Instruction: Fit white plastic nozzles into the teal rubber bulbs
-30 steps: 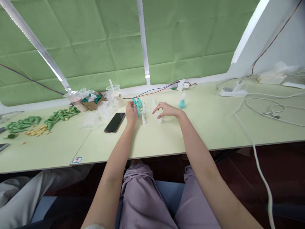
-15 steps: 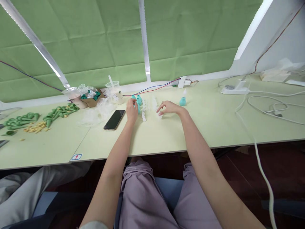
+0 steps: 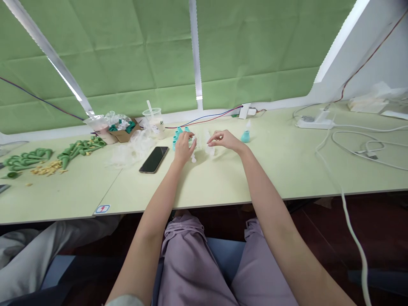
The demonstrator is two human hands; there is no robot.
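Note:
My left hand (image 3: 184, 147) is over the row of small white plastic pieces (image 3: 193, 158), its thumb apart from its fingers. Part of that row is hidden under it. Just left of this hand stand several small teal bulb-shaped pieces (image 3: 175, 138) with open necks. My right hand (image 3: 224, 139) has its thumb and index finger close together beside a group of translucent white pieces (image 3: 210, 150); whatever is between the fingertips is too small to make out. Further right, a teal bulb (image 3: 245, 137) stands upright with a translucent pointed tip (image 3: 248, 124) on top.
A phone (image 3: 154, 160) lies left of my arms. Behind it are crumpled clear plastic bags (image 3: 130, 149), a cup with a straw (image 3: 154, 122) and a small box (image 3: 125, 135). Green pieces (image 3: 78, 149) lie at far left. A power strip (image 3: 315, 123) and white cables (image 3: 346, 135) occupy the right.
My left hand has moved right, from the teal pieces to the white row, uncovering the teal pieces. My right hand's fingers have lifted slightly and shifted left.

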